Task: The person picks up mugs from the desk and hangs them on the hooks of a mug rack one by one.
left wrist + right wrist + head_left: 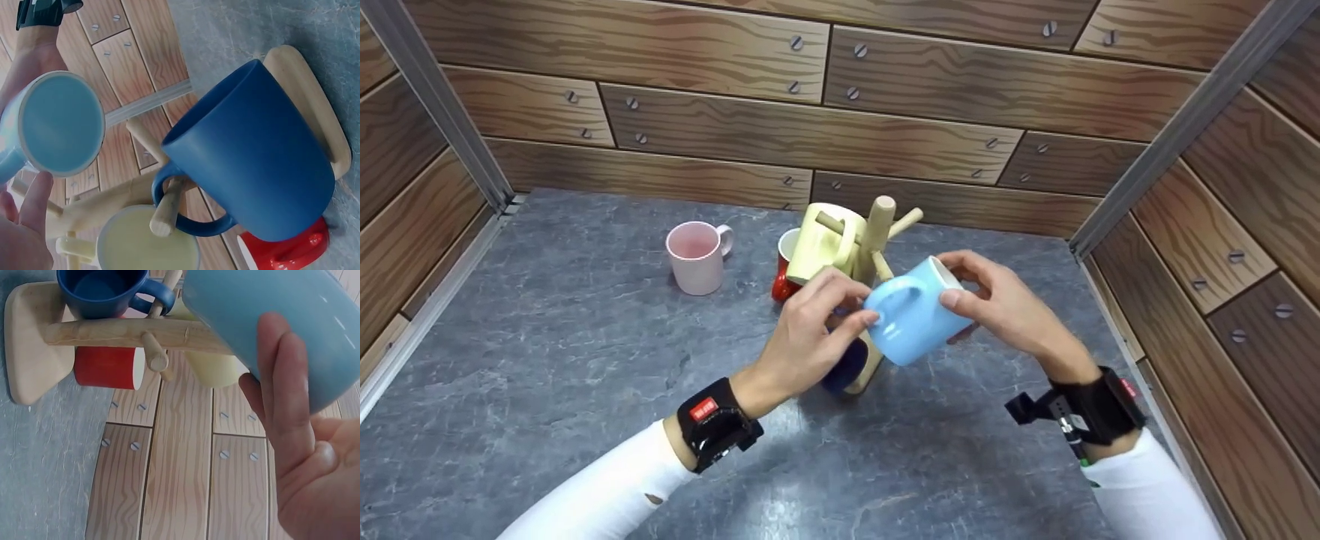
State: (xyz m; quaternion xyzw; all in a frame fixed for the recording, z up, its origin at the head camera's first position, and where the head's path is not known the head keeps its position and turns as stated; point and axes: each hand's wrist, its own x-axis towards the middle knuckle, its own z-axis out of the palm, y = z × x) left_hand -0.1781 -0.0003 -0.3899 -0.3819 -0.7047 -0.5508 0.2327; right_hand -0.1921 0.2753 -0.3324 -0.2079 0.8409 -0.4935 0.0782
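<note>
A light blue mug [919, 315] is held tilted in the air, in front of a wooden mug tree [877, 232]. My right hand [1009, 304] grips it near the rim, with the thumb on the near side and fingers round the far side. At the handle end, my left hand [814, 330] pinches the mug with thumb and fingertips. In the left wrist view the mug's base [62, 124] faces the camera. A dark blue mug [253, 157] hangs by its handle on a low peg, largely covered by my left hand in the head view.
A pale yellow mug [821, 244] hangs on an upper peg at the left. Below it is a red mug [782, 283], partly hidden. Farther left, a pink mug [697, 262] stands upright on the grey table [585, 360]. Wood-patterned walls [697, 120] enclose the back and sides.
</note>
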